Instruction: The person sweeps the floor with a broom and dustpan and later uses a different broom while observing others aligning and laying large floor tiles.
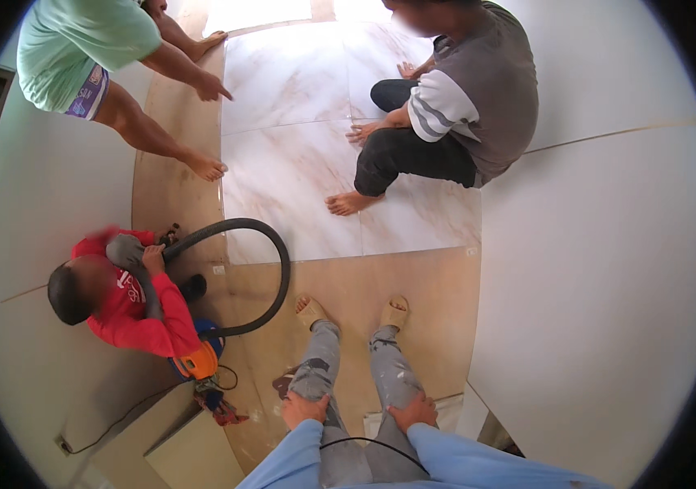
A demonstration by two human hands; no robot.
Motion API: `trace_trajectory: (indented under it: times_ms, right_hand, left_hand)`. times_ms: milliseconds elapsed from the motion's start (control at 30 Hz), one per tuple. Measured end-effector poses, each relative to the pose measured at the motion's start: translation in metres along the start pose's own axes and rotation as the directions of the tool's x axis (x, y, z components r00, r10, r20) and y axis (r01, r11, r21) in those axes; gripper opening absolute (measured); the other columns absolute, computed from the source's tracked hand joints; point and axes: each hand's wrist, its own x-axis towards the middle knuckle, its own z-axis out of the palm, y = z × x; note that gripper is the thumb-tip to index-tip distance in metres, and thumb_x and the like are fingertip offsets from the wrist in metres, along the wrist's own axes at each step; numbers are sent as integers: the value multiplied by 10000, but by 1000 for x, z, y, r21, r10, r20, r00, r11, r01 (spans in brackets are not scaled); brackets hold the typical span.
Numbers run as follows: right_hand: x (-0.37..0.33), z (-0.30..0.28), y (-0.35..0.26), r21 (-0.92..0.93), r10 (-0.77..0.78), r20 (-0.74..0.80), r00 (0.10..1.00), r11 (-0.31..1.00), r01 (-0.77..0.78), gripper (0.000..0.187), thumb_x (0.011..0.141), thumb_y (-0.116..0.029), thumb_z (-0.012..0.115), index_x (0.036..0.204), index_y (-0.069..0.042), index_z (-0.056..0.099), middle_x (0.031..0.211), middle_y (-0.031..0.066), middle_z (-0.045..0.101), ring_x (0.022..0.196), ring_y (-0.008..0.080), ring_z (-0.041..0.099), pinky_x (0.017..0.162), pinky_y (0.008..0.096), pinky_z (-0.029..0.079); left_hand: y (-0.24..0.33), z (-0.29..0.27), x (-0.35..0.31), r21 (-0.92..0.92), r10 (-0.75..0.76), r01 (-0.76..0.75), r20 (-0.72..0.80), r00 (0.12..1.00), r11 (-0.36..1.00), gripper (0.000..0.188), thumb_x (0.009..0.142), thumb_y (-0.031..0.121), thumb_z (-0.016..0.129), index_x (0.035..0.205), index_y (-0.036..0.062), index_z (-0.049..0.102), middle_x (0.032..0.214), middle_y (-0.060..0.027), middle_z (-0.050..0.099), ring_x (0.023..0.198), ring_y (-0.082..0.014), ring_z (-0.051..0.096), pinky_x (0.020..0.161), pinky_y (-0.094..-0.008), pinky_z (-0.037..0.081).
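Note:
My left hand [304,410] rests on the left leg of my grey, paint-stained trousers [319,367], near the knee. On the other leg lies my right hand [415,411], its fingers over the cloth. Both hands are open and hold nothing. Sandals [394,311] are on my feet, which stand on the bare brown floor [413,277]. Just ahead, large white tiles with brownish marbling [291,187] cover the floor. A thin black cord [376,441] hangs across my lap.
Left, a person in red [152,318] grips a black hose [285,269] joined to an orange-and-blue vacuum cleaner [200,359]. A person in mint green [87,49] points at the tiles. Another in dark grey [495,90] sits there, hands on them. White walls [592,244] flank us.

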Motion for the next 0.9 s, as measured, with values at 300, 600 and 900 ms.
trace_trajectory:
  times_ms: [300, 600, 900]
  right_hand:
    - [3, -5, -23, -97, 36, 19, 999, 995, -34, 1112, 696, -739, 759, 1449, 1, 408, 1366, 244, 539, 1248, 391, 549, 1026, 504, 464]
    - [4, -19, -28, -80, 53, -4, 999, 995, -53, 1100, 692, -720, 771, 1432, 18, 428, 1378, 243, 524, 1286, 383, 518, 1044, 493, 455]
    - [4, -26, -28, -59, 62, -12, 998, 996, -63, 1067, 708, -687, 776, 1421, 25, 424, 1354, 223, 530, 1283, 368, 516, 1049, 474, 455]
  left_hand:
    - [10, -18, 14, 27, -26, 25, 39, 999, 999, 1026, 659, 650, 840, 1352, -17, 482, 1312, -261, 582, 1200, -396, 607, 1013, -447, 499]
    - [19, -27, 16, 39, -23, 22, 28, 999, 999, 1002, 667, 635, 840, 1340, -16, 482, 1307, -255, 586, 1199, -395, 610, 994, -449, 512]
    - [20, -26, 13, 44, -23, 21, 33, 999, 999, 1018, 668, 641, 837, 1352, -21, 478, 1301, -251, 588, 1194, -382, 612, 1000, -444, 507]
